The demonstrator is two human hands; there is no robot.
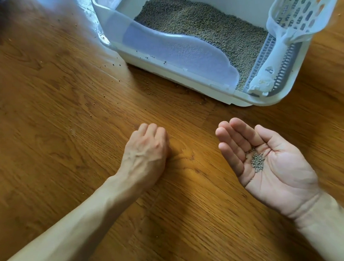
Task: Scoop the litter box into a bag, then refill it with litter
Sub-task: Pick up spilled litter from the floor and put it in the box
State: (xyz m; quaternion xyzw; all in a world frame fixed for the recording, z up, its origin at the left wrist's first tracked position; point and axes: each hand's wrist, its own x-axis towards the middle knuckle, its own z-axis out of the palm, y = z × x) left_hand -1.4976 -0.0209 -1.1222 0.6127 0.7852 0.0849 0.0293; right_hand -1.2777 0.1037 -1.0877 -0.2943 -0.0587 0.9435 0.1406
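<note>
Wood-grain floor [54, 118] under me. Litter box [162, 57] sits directly on it, top right. Stray litter grains [111, 65] scattered on the boards by the box's left corner and along its front edge, a few further left. My left hand [146, 152] rests knuckles-up on the floor, fingers curled under.

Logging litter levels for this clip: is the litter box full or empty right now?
Neither: the litter box holds a layer of grey-brown litter across its floor, well below the rim. A white scoop rests on its right end.
</note>
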